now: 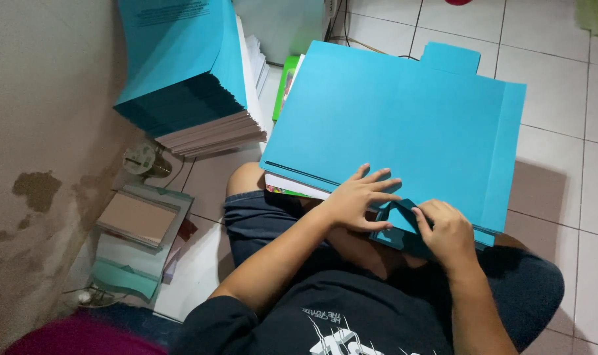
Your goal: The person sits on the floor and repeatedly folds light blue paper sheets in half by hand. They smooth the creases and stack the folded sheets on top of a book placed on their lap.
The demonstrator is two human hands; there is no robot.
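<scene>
In the head view, a blue paper folder [404, 125] is laid on the lap of a seated person, over a white tiled floor [562, 85]. The left hand [358, 200] is pressed flat on the folder, its fingers spread and holding nothing. A folded flap [394, 227] at the near edge of the folder is pinched by the right hand [447, 230]. A tall stack of blue folders [194, 79] is seen beside a stained wall [42, 131].

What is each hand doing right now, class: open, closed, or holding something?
Left hand: open, fingers spread flat on the blue folder.
Right hand: closed, pinching the folder's folded flap at the near edge.
</scene>
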